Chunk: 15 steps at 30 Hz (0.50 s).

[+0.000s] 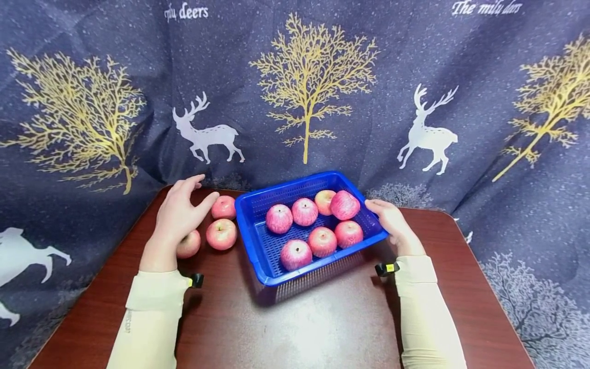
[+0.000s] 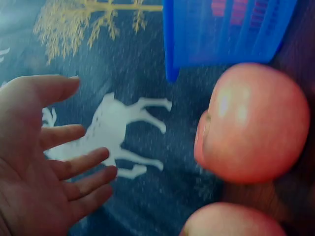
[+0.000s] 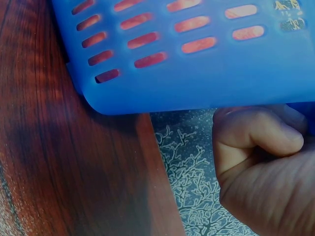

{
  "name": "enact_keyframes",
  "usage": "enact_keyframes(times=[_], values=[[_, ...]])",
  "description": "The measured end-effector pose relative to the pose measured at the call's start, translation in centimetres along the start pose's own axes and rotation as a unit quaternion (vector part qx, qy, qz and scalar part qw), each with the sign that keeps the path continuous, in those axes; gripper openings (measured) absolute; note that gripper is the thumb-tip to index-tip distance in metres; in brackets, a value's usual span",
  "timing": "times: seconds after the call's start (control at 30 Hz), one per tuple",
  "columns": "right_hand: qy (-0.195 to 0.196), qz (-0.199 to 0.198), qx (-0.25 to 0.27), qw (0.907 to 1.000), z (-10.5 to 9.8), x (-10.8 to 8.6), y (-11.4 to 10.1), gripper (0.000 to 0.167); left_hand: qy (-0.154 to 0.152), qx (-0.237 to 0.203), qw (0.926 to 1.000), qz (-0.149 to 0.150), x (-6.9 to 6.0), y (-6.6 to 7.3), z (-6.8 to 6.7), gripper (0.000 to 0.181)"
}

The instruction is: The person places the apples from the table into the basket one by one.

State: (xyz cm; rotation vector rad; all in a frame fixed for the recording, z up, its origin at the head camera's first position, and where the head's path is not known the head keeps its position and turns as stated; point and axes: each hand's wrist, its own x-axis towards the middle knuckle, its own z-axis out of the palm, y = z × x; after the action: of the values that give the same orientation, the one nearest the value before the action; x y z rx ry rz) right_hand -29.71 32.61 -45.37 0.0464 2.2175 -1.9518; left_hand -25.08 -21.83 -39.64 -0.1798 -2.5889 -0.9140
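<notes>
Head view: we see seven apples in one blue basket, and three loose apples on the bench left of it. Our right hand grips its right end; our left hand, fingers loosely spread, is left of it.

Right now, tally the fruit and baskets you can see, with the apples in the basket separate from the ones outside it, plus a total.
Apples in the blue basket: 7
Loose apples outside it: 3
Baskets: 1
Total: 11 things in view
</notes>
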Motion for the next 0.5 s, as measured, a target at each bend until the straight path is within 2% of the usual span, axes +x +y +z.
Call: enact_keyframes(times=[0.23, 0.5], values=[[0.003, -0.004, -0.007, 1.0000, 0.1, 0.0, -0.1, 0.052, -0.087, 0.051, 0.9947, -0.020, -0.2, -2.6, -1.2, 0.082], [0.000, -0.002, -0.005, 1.0000, 0.2, -0.2, 0.1, 0.049, -0.139, 0.074, 0.9867, -0.040, -0.3, -4.1, -1.4, 0.083]])
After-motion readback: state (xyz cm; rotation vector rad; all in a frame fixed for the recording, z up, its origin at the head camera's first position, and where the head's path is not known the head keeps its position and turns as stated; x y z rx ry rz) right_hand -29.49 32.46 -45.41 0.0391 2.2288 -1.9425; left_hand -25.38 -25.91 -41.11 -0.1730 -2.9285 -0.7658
